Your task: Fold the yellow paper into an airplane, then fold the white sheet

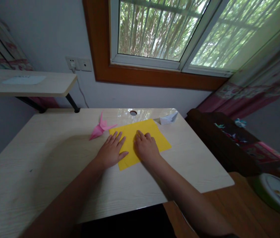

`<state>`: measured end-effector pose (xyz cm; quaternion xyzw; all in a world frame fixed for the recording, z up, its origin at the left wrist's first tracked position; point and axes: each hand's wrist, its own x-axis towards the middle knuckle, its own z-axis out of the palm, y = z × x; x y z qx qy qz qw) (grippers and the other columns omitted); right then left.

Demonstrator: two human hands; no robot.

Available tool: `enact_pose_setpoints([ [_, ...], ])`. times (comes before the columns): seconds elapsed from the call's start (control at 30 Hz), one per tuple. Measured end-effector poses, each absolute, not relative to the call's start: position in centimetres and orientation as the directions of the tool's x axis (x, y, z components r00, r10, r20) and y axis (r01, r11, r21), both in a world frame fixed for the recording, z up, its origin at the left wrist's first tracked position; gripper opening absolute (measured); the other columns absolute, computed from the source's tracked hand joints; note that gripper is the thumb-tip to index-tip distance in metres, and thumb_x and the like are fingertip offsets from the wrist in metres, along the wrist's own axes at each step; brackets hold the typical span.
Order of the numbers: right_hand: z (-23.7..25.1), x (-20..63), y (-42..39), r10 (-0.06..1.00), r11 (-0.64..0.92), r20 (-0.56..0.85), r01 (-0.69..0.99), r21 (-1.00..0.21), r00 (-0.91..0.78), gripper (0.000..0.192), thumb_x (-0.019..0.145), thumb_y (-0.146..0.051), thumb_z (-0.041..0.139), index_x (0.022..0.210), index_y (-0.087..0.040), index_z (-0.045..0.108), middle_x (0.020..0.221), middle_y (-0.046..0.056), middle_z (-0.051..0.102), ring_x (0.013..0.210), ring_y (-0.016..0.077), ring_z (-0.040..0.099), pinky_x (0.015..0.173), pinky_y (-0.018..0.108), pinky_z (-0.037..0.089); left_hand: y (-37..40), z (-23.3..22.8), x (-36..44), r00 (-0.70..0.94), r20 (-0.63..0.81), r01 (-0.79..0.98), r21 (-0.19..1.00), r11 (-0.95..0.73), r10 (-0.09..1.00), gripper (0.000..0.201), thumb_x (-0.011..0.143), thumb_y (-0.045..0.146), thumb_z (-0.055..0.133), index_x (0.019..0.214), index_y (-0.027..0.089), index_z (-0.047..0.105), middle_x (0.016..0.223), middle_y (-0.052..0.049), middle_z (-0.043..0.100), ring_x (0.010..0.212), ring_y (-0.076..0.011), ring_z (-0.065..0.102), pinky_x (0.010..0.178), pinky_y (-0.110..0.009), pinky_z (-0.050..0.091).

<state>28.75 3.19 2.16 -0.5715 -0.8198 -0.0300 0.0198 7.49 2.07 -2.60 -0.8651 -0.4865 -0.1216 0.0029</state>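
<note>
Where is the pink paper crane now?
The pink crane lies on the desk, just left of the yellow paper, beyond the left hand.

I count one flat yellow square paper sheet (pixel 140 140) under my two hands, left (pixel 111 152) and right (pixel 146 147). There is one folded pink paper crane (pixel 100 129), one folded white paper boat (pixel 169 118), and one pale wooden desk (pixel 43 158) with one round cable hole (pixel 133 112).

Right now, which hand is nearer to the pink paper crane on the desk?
The left hand. It lies flat on the left edge of the yellow paper, just right of the pink paper crane. The right hand presses the middle of the sheet, farther away.
</note>
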Motion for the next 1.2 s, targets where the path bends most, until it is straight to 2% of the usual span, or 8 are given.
enact_pose_setpoints([
  [0.1, 1.7, 29.1, 4.8, 0.857, 0.510, 0.097, 0.860, -0.011, -0.506, 0.049, 0.106, -0.039, 0.039, 0.149, -0.020, 0.049, 0.164, 0.009, 0.032, 0.152, 0.0305, 0.025, 0.122, 0.054, 0.025, 2.1, -2.7, 7.4, 0.506, 0.205, 0.839, 0.106, -0.533, 0.838, 0.070, 0.099, 0.059, 0.046, 0.154, 0.016, 0.040, 0.166, -0.017, 0.027, 0.156, -0.0328, 0.018, 0.126, -0.051, 0.018],
  [0.2, 0.7, 30.0, 6.6, 0.815, 0.579, 0.029, 0.814, -0.052, -0.578, 0.054, 0.107, -0.049, 0.035, 0.156, -0.027, 0.038, 0.167, 0.005, 0.025, 0.155, 0.0280, 0.021, 0.124, 0.052, 0.021, 2.2, -2.7, 7.4, 0.509, 0.196, 0.841, 0.096, -0.533, 0.838, 0.071, 0.098, 0.059, 0.048, 0.155, 0.017, 0.040, 0.165, -0.017, 0.028, 0.155, -0.0330, 0.019, 0.126, -0.051, 0.017],
  [0.37, -0.3, 33.5, 8.7, 0.872, 0.488, 0.039, 0.872, -0.027, -0.487, 0.059, 0.107, -0.052, 0.030, 0.159, -0.025, 0.032, 0.169, 0.006, 0.019, 0.156, 0.0265, 0.018, 0.124, 0.050, 0.019, 1.8, -2.3, 7.2, 0.498, 0.168, 0.851, 0.096, -0.517, 0.851, 0.074, 0.098, 0.060, 0.047, 0.154, 0.013, 0.040, 0.165, -0.019, 0.028, 0.155, -0.0333, 0.022, 0.126, -0.050, 0.017],
  [0.6, -1.3, 36.7, 8.4, 0.942, 0.329, 0.060, 0.944, 0.026, -0.330, 0.062, 0.106, -0.052, 0.030, 0.160, -0.022, 0.030, 0.168, 0.009, 0.019, 0.156, 0.0266, 0.017, 0.124, 0.050, 0.020, 0.1, -2.2, 4.6, 0.476, 0.164, 0.864, 0.096, -0.494, 0.864, 0.057, 0.102, 0.045, 0.044, 0.150, 0.014, 0.047, 0.161, -0.018, 0.036, 0.151, -0.0324, 0.032, 0.123, -0.054, 0.023],
  [0.83, -1.7, 35.1, 6.7, 0.961, 0.261, 0.084, 0.965, 0.020, -0.262, 0.064, 0.105, -0.054, 0.029, 0.160, -0.020, 0.032, 0.168, 0.011, 0.019, 0.156, 0.0287, 0.018, 0.124, 0.052, 0.018, 0.5, 2.8, 5.1, 0.498, 0.180, 0.856, 0.056, -0.514, 0.848, 0.030, 0.095, 0.024, 0.052, 0.114, 0.010, 0.069, 0.124, -0.022, 0.069, 0.125, -0.0375, 0.060, 0.110, -0.055, 0.041],
  [1.0, -1.7, 33.6, 5.2, 0.959, 0.264, 0.105, 0.964, -0.008, -0.262, 0.064, 0.106, -0.053, 0.029, 0.158, -0.017, 0.035, 0.168, 0.013, 0.020, 0.156, 0.0292, 0.017, 0.124, 0.052, 0.016, 1.1, 5.3, 11.3, 0.559, 0.174, 0.812, 0.085, -0.578, 0.811, 0.043, 0.099, 0.021, 0.043, 0.136, 0.007, 0.058, 0.145, -0.021, 0.056, 0.138, -0.0327, 0.051, 0.118, -0.049, 0.036],
  [1.1, -1.4, 33.1, 4.6, 0.951, 0.292, 0.108, 0.956, -0.019, -0.288, 0.062, 0.106, -0.050, 0.029, 0.158, -0.016, 0.035, 0.167, 0.014, 0.019, 0.156, 0.0294, 0.018, 0.124, 0.052, 0.016, 1.5, 4.5, 14.6, 0.575, 0.023, 0.810, 0.128, -0.573, 0.818, 0.049, 0.100, 0.027, 0.044, 0.145, 0.010, 0.051, 0.154, -0.020, 0.046, 0.145, -0.0331, 0.043, 0.118, -0.052, 0.036],
  [1.2, -1.2, 33.1, 4.3, 0.950, 0.298, 0.104, 0.954, -0.024, -0.294, 0.061, 0.106, -0.047, 0.032, 0.158, -0.016, 0.035, 0.167, 0.014, 0.019, 0.156, 0.0290, 0.017, 0.124, 0.052, 0.017, 1.9, 3.9, 15.9, 0.526, -0.138, 0.847, 0.176, -0.502, 0.839, 0.053, 0.101, 0.031, 0.042, 0.151, 0.015, 0.044, 0.162, -0.018, 0.035, 0.150, -0.0382, 0.032, 0.114, -0.064, 0.037],
])
